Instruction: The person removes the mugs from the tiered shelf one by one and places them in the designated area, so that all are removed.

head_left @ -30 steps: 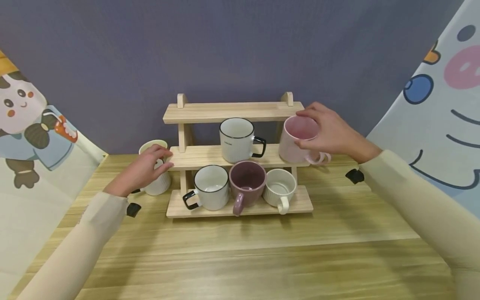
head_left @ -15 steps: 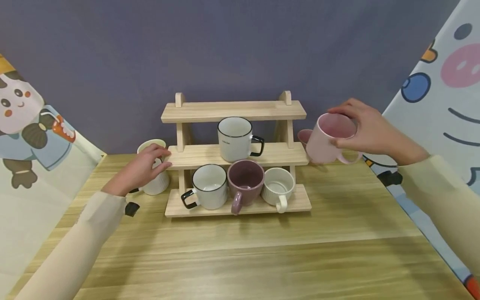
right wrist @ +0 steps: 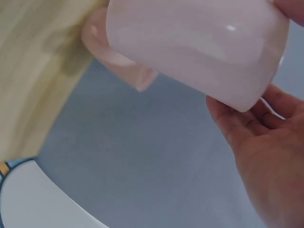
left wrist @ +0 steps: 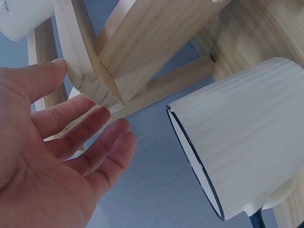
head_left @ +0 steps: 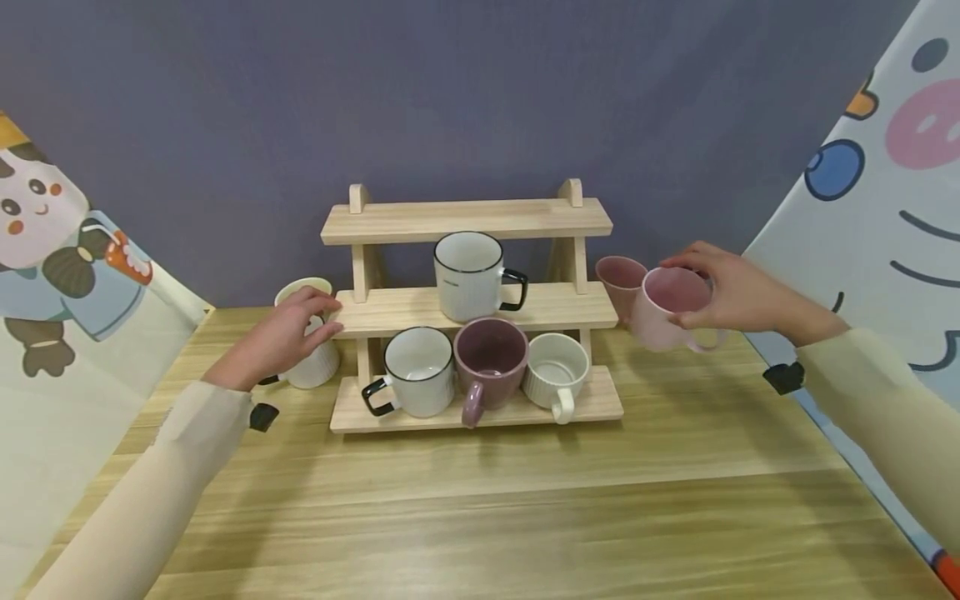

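My right hand [head_left: 738,287] pinches a pale pink mug [head_left: 656,327] by its rim, just right of the three-tier wooden shelf stand [head_left: 468,218]. Whether its base touches the table cannot be told. The right wrist view shows the mug [right wrist: 190,42] up close, fingers at its rim. My left hand [head_left: 281,337] grips the left end of the middle shelf [left wrist: 90,71], thumb on one side and fingers on the other. Beside that hand a white mug with a dark rim [left wrist: 242,137] stands on the table, partly hidden in the head view.
A white black-rimmed mug [head_left: 467,279] stands on the middle shelf. Along the bottom shelf are another white black-rimmed mug [head_left: 422,387], a purple mug [head_left: 491,350] and a cream cup [head_left: 557,375]. A darker pink cup [head_left: 621,279] stands behind the held mug.
My right hand has carried the pale pink mug off the middle shelf's right end, rightward, then lowered it beside the stand. The darker pink cup has come into sight. My left hand stays put.
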